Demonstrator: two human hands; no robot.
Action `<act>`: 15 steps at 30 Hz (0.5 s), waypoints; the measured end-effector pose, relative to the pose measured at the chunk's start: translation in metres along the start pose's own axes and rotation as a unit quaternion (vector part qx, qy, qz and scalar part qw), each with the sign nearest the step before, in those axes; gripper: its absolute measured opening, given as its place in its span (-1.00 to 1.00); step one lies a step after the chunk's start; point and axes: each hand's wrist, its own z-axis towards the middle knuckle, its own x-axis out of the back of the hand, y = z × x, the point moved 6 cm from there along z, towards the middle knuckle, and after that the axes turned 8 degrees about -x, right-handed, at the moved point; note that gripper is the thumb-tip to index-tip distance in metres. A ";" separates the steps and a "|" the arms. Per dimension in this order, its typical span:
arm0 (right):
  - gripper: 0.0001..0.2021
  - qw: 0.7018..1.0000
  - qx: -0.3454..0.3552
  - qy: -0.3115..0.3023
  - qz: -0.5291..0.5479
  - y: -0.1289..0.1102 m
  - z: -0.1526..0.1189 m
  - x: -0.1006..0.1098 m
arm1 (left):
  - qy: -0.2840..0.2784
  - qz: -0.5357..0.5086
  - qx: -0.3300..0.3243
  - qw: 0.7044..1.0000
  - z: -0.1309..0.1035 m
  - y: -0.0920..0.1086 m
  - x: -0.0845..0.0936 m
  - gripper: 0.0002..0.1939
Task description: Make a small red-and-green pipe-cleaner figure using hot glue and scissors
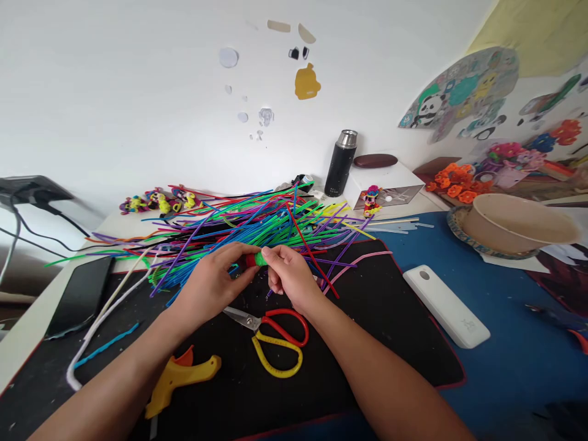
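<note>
White wall (138, 92) rises behind a blue tabletop (514, 355), on which a black desk mat (381, 318) is laid. Over the mat's middle, near its far edge, a small red-and-green fuzzy piece (260, 259) is held between both hands. Its red end is pinched narrowly by the thumb and fingers of the left hand (209, 285), and its green end is gripped just as closely by the right hand (291, 278).

Below the hands, scissors (250, 322) with one red and one yellow handle are laid with the blades toward the left; they are held by neither hand. Toward the near left part of the mat, a yellow glue gun (190, 375) is partly hidden by the left forearm. A blue twisted length (108, 346) is set down near the left edge, beside a white one.

As far as can be judged, work is at an early or middle stage: red and green fuzzy material is already gathered into one compact piece, while many pipe cleaners (257, 226) are left loose in a heap along the far edge. Small colorful figures (160, 202) are seen at the heap's far left. How much remains to be done on the held piece cannot be told, since much of it is covered by fingers.
</note>
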 end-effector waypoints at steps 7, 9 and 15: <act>-0.41 0.999 0.030 -0.012 -0.037 -0.005 -0.003 -0.002 | 0.062 -0.320 0.186 0.927 0.001 -0.029 -0.003 -0.49; -0.43 0.998 0.040 -0.015 -0.045 -0.006 -0.003 -0.004 | 0.077 -0.389 0.211 0.893 0.001 -0.031 -0.007 -0.49; -0.58 0.993 0.087 -0.005 -0.082 -0.006 -0.005 -0.006 | 0.065 -0.414 0.207 0.884 0.000 -0.027 -0.014 -0.52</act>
